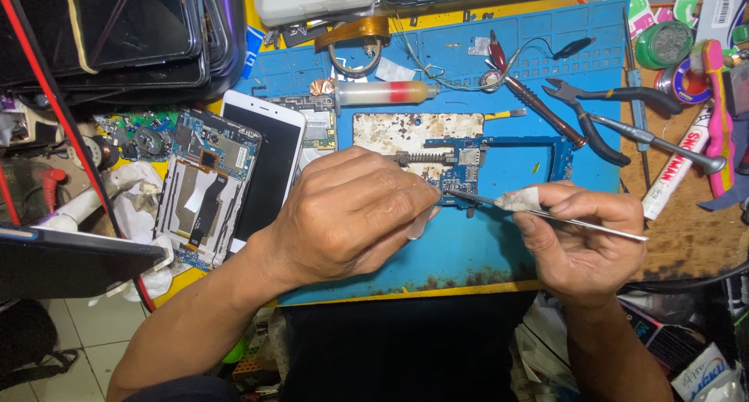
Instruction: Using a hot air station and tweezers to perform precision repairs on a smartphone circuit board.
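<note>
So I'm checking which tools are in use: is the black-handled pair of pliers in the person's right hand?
No, the black-handled pliers lie on the blue mat, while the right hand holds thin metal tweezers.

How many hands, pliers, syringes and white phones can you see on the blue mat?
Hands: 2, left hand and right hand
Pliers: 1
Syringe: 1
White phone: 1
Total: 5

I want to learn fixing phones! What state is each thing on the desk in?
Blue circuit board: bare, pinned by left hand.
Thin metal tweezers: pinched in right hand, tips on board.
White phone: lying face up, screen dark.
Opened phone body: back off, insides showing.
Black-handled pliers: lying unused.
</note>
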